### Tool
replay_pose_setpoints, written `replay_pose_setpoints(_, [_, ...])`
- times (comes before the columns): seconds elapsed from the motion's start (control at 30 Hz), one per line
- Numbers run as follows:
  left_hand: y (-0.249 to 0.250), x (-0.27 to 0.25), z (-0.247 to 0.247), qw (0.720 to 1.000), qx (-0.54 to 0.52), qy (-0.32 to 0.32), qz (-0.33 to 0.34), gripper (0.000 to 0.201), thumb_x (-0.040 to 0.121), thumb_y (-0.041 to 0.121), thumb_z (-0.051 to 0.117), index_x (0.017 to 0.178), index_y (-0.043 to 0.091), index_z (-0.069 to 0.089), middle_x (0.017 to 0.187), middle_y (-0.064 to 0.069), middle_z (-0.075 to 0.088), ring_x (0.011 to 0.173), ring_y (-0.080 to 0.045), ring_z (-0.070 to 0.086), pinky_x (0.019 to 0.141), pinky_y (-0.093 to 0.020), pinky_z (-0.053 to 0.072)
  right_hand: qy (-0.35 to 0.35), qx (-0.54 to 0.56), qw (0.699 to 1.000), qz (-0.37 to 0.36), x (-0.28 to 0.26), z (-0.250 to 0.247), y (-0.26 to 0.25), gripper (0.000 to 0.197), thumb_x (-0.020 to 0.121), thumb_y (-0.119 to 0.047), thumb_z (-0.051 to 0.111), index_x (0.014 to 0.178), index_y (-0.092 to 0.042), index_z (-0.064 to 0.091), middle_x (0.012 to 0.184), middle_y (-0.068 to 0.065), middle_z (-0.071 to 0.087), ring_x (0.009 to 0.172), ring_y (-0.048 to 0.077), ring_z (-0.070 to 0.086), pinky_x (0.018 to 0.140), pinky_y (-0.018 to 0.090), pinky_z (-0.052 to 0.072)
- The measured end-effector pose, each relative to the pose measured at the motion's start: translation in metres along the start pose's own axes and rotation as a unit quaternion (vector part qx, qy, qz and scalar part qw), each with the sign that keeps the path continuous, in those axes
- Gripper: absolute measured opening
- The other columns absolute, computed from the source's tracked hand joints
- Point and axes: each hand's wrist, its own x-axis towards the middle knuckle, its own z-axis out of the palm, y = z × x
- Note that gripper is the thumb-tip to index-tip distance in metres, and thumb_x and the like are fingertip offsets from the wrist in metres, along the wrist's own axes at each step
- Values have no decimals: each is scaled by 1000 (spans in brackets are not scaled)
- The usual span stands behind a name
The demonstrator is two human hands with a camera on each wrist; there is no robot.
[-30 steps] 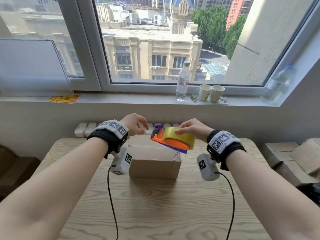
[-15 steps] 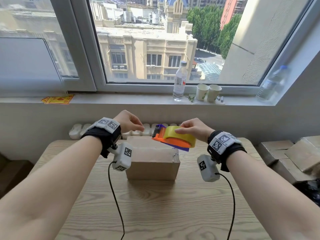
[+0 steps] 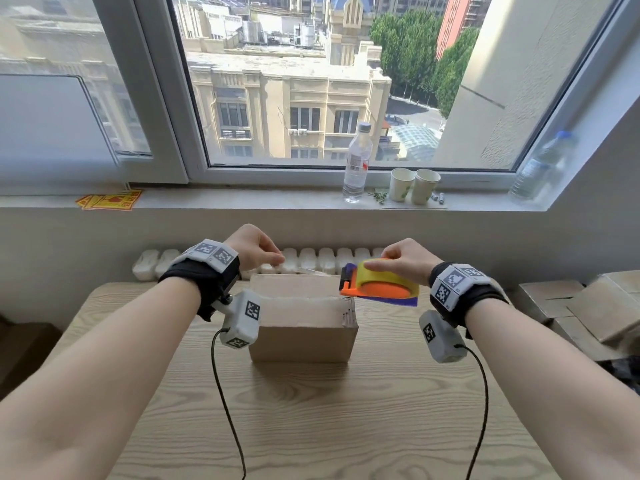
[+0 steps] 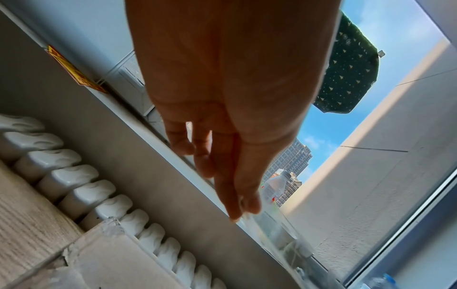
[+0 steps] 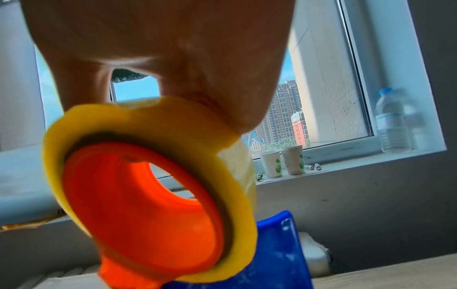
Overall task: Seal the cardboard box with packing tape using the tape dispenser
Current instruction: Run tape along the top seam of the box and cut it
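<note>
The right hand [image 3: 407, 259] grips the orange tape dispenser [image 3: 377, 285] from above, over the cardboard box's [image 3: 304, 327] right edge. The left hand [image 3: 254, 249] pinches a clear tape strip [image 3: 306, 270] stretched above the box, which sits on the wooden table [image 3: 311, 427].

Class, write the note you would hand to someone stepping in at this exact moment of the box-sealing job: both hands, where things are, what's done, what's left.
Left hand: raised over the box's far left, pinching the free end of the clear tape strip.
Right hand: gripping the tape dispenser by its yellow roll, above the box's right edge.
Cardboard box: on the wooden table, flaps folded shut.
Done: a strip is stretched between the hands.
Left: stick it over the top seam, press it flat, cut.
</note>
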Motion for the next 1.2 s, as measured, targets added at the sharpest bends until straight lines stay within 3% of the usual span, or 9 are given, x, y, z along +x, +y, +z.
replay_pose_setpoints(0.13, [-1,2,2,1000,-1,0,-7,11,79,21,71,75,11,75,74,2,69,75,-12,59,69,-22,44,-9,-10,1000,15,-1,-6,8,44,77,-50,67,80,-6,68,77,5,60,76,21,56,67,32,42])
replay_pose_setpoints(0.27, [-5,6,3,1000,8,3,-10,12,79,20,72,74,9,75,88,-5,73,85,-19,65,84,-33,50,-34,23,999,28,-3,-9,16,31,82,-47,64,77,-17,66,84,3,62,82,23,59,74,36,46])
replay_pose_setpoints(0.37, [-6,6,8,1000,9,5,-16,11,78,19,72,78,8,75,80,1,69,77,-14,60,74,-28,48,-28,-8,999,42,0,-9,21,48,76,-55,66,78,-7,65,79,5,59,73,20,56,69,34,42])
replay_pose_setpoints(0.47, [-8,7,11,999,14,8,-36,12,78,21,73,75,10,75,65,3,64,64,-13,54,61,-23,43,-48,39,997,54,3,-9,27,41,62,-52,64,67,-12,61,75,5,55,74,23,52,68,33,38])
replay_pose_setpoints(0.7, [-24,8,7,997,24,11,-68,14,79,21,72,73,8,75,65,2,64,64,-13,52,63,-24,43,-25,-35,993,107,10,-11,50,47,74,-53,70,53,-17,50,59,-1,50,57,15,47,54,27,34])
replay_pose_setpoints(0.83, [-43,10,7,994,32,-15,-99,18,78,24,73,62,15,73,70,-5,64,66,-17,48,63,-29,40,-44,-2,993,113,20,-10,58,38,75,-44,72,53,-20,54,64,0,52,63,19,51,61,30,38])
replay_pose_setpoints(0.93, [-50,12,11,994,28,-20,-103,15,79,22,72,72,10,75,77,-2,67,64,-11,51,59,-23,40,-59,-27,991,120,28,-1,54,49,74,-50,71,50,-16,45,62,4,47,62,21,46,60,30,34])
replay_pose_setpoints(1.07, [-62,13,18,994,-3,-12,-111,13,78,17,73,83,5,75,86,-7,69,84,-17,61,75,-26,43,-69,-84,985,135,39,13,49,51,73,-57,68,53,-15,49,60,3,51,59,18,48,53,29,33])
replay_pose_setpoints(1.2, [-80,16,26,993,-3,-2,-115,11,77,17,74,83,7,75,76,-4,69,82,-17,62,75,-26,45,-74,-107,982,140,53,26,46,54,69,-63,68,56,-14,51,62,3,54,60,18,51,54,28,35])
